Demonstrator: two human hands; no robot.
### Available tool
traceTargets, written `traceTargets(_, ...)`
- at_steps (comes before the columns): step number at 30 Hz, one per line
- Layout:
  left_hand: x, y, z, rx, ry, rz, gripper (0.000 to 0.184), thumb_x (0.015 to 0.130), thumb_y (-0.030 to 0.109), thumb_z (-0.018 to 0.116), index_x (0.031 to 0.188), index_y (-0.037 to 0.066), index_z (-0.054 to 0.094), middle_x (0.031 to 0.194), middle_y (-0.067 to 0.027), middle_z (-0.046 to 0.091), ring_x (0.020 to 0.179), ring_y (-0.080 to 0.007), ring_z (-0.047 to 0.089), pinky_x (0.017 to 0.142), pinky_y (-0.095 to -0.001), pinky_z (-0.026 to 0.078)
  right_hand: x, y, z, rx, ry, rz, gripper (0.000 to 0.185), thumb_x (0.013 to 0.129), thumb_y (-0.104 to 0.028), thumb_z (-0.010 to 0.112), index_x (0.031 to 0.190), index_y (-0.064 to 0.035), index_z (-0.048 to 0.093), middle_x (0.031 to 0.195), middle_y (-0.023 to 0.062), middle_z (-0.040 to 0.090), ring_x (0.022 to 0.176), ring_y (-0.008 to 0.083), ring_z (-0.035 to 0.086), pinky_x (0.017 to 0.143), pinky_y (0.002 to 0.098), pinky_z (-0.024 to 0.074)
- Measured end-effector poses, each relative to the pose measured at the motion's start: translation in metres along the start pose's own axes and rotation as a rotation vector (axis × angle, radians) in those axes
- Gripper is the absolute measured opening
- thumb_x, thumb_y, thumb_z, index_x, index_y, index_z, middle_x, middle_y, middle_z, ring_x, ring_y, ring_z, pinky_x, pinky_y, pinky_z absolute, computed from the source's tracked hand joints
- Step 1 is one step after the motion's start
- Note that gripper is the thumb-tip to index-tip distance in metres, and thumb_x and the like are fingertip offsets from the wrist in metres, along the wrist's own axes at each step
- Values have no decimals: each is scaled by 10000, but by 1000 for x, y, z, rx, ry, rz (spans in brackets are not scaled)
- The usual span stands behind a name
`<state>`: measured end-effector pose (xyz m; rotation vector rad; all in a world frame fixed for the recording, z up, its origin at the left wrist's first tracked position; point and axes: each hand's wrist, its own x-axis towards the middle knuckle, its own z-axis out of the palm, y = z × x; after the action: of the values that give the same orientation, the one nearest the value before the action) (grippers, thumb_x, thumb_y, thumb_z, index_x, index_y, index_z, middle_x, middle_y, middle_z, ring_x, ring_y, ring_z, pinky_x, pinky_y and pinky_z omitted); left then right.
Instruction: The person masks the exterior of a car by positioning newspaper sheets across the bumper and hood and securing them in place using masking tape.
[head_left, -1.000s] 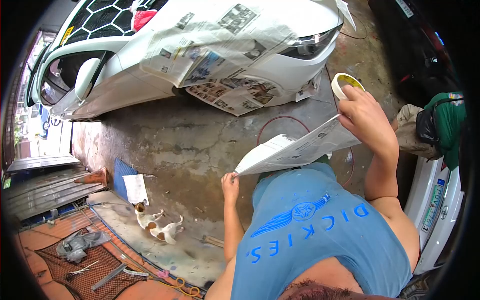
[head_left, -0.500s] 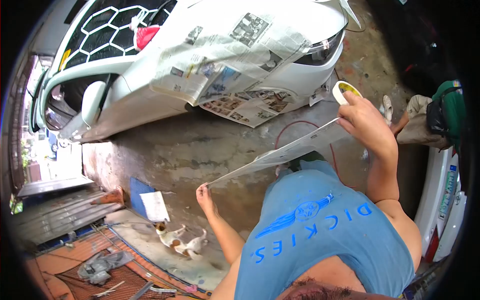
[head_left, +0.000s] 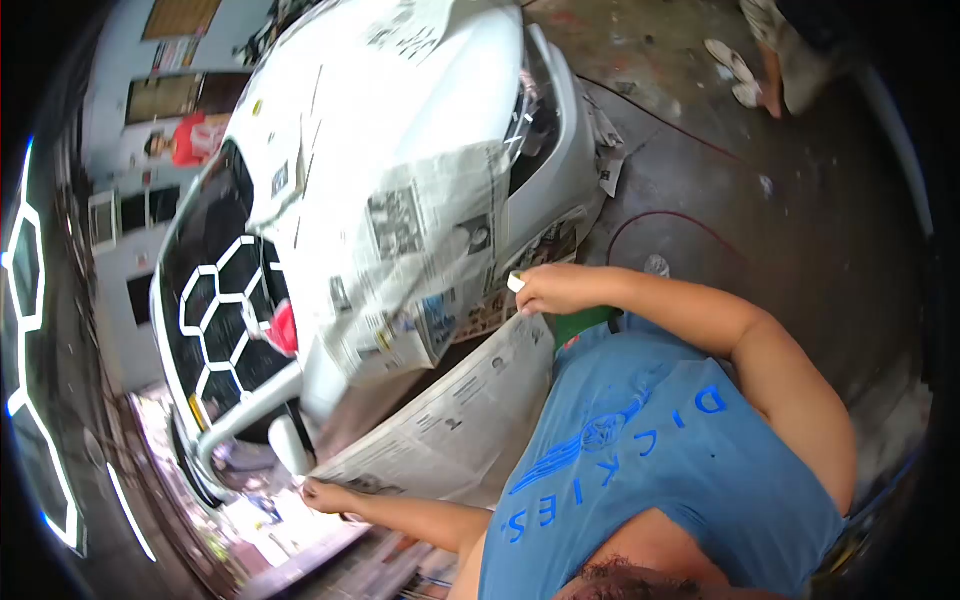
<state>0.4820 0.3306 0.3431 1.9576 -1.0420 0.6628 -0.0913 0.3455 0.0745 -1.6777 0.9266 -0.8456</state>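
A newspaper sheet [head_left: 455,420] hangs stretched between my two hands beside the white car [head_left: 440,110]. My left hand [head_left: 328,497] is closed on one end, near the side mirror [head_left: 288,445]. My right hand [head_left: 560,290] pinches the other end close to the front bumper. A roll of masking tape [head_left: 516,282], seen almost edge-on, is also in my right hand. Other newspaper [head_left: 400,225] covers part of the hood and fender, below the headlight [head_left: 535,115]. The held sheet hides some of the car's lower side.
A red hose [head_left: 690,215] curves over the wet concrete floor [head_left: 690,130]. At the upper right stand a person's legs and shoes [head_left: 745,80]. Another person in a red shirt [head_left: 195,140] is beyond the car. A red and white object [head_left: 283,328] is at the windshield.
Both hands have carried the newspaper sheet up close to the car's side. My view has turned toward the car; the dog has left the view and the person in red has appeared.
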Motion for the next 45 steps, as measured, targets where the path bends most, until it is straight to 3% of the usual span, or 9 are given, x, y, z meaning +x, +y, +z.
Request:
traceTargets(8, 12, 433, 297, -271, -38, 1139, 253, 878, 221, 666, 1004, 17, 747, 951, -193, 733, 920, -377, 688, 837, -497, 524, -33, 73, 30, 809, 294, 430, 290, 960, -228, 681, 1163, -28, 734, 798, 52, 702, 693, 115, 626, 649, 297, 513)
traceTargets(11, -117, 587, 428, -446, -117, 1387, 149, 827, 163, 694, 912, 53, 748, 917, -151, 728, 823, -374, 677, 746, -486, 525, -50, 91, 55, 1048, 469, 482, 379, 972, -224, 684, 1297, -30, 680, 882, 28, 698, 701, 89, 604, 655, 247, 506)
traceTargets(15, -331, 704, 500, -525, -451, 1775, 221, 793, 179, 656, 995, 125, 728, 1098, -158, 666, 1083, -383, 597, 951, -571, 405, -45, 95, 91, 1190, 667, 485, 262, 974, -214, 699, 1130, -4, 719, 907, 34, 704, 762, 93, 648, 705, 246, 520)
traceTargets(22, -536, 716, 496, -532, -602, 2109, 200, 947, 277, 585, 1069, 175, 706, 1224, -153, 627, 1294, -391, 503, 1184, -645, 224, -6, 84, 135, 1443, 913, 355, 228, 986, -216, 689, 1048, 3, 711, 904, 39, 713, 775, 107, 683, 717, 251, 525)
traceTargets(33, -553, 714, 488, -756, -321, 2358, 359, 897, 143, 659, 1252, 93, 639, 1250, -135, 646, 1290, -341, 505, 1135, -512, 320, 34, 94, 163, 1404, 1016, 65, 210, 1012, -210, 662, 1066, -14, 715, 904, 49, 738, 808, 98, 706, 725, 261, 537)
traceTargets(35, -556, 708, 445, -687, -395, 2489, 339, 907, 81, 637, 1245, 68, 641, 1219, -142, 661, 1230, -343, 559, 1096, -459, 388, 38, 98, 161, 1350, 1015, 66, 220, 1001, -222, 677, 1060, -14, 717, 920, 81, 745, 799, 121, 718, 723, 275, 537)
traceTargets(38, -555, 671, 388, -111, -1348, 2471, 205, 928, -1, 594, 1095, 38, 706, 1143, -147, 696, 1126, -295, 637, 1011, -362, 469, 29, 100, 163, 1269, 1113, 52, 216, 990, -214, 688, 1057, -11, 720, 930, 100, 747, 790, 140, 722, 719, 289, 537)
traceTargets(41, -550, 648, 378, 188, -1271, 2769, 170, 906, 69, 602, 1018, 45, 728, 1092, -111, 701, 1122, -277, 629, 1200, -472, 279, 32, 99, 172, 1275, 1194, 2, 210, 981, -203, 696, 1057, -10, 724, 923, 110, 743, 785, 153, 720, 712, 299, 533)
traceTargets(45, -549, 660, 384, 261, -1309, 2699, 174, 885, 143, 591, 979, 56, 710, 1074, -101, 685, 1151, -281, 604, 1243, -525, 147, 18, 105, 175, 1422, 1180, 20, 215, 984, -205, 677, 1049, -5, 723, 878, 133, 723, 785, 196, 696, 717, 323, 524)
